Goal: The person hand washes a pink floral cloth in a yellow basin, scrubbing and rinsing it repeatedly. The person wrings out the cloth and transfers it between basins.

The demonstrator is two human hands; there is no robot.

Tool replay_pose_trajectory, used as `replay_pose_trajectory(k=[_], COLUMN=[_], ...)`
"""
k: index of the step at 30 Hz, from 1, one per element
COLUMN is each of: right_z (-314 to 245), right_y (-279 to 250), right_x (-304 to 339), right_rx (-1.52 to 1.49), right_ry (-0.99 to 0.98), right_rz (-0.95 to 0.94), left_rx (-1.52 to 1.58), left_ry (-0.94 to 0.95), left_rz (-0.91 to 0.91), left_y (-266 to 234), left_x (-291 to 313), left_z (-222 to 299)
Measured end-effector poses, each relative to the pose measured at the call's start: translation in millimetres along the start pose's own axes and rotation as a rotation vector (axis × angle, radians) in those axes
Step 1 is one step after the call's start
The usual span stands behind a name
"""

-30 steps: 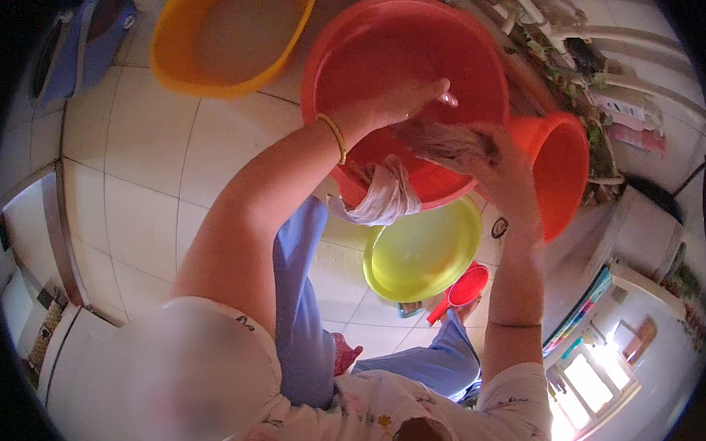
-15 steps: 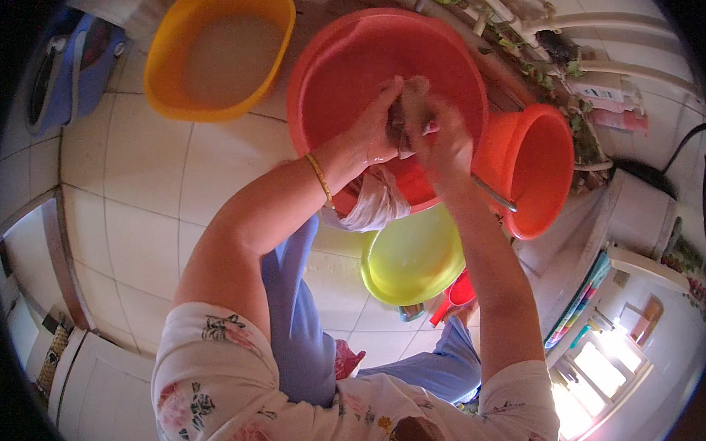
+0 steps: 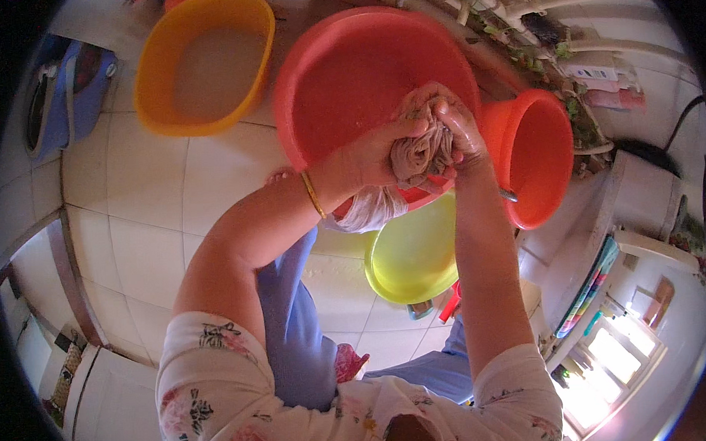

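Yellow-orange tub point(image 3: 202, 128) at left on the floor tiles point(image 3: 145, 173), cloudy liquid point(image 3: 216, 74) inside. Next, red basin point(image 3: 340, 73), pale cloth point(image 3: 372, 210) hanging at its near rim. Left hand point(image 3: 376, 155) closes around one side of a bunched, twisted grey-brown cloth point(image 3: 419, 157), held over the basin's near right part. Right hand point(image 3: 465, 131) wraps the other side, thumb pressed on top, skin glistening. Orange-red bucket point(image 3: 541, 161) just beside the red basin. Cloth probably wet: soft, limp, somewhat heavy and slick, hardly fragile; best gripped at both ends of the wad, loose folds gathered in.
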State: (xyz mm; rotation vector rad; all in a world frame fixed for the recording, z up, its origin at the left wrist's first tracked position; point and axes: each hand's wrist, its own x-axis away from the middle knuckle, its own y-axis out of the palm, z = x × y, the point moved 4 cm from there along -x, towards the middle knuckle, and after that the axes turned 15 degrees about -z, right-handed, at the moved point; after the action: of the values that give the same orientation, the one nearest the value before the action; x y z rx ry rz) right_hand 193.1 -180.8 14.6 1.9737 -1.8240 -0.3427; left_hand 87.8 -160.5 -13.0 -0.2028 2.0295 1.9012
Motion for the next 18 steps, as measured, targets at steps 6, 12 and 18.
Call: replay_pose_trajectory(k=[6, 12, 18], right_z=[-13, -19, -5], right_y=[4, 17, -6], right_x=[-10, -20, -23], right_rx=[0.422, 0.587, 0.980], right_ry=[0.136, 0.179, 0.244], right_rz=[0.124, 0.207, 0.342], left_rx=[-0.036, -0.129, -0.175], left_ry=[-0.156, 0.093, 0.022], left_rz=[0.101, 0.107, 0.143], left_y=[-17, -15, -42], left_x=[14, 9, 8], left_z=[-1, 3, 3])
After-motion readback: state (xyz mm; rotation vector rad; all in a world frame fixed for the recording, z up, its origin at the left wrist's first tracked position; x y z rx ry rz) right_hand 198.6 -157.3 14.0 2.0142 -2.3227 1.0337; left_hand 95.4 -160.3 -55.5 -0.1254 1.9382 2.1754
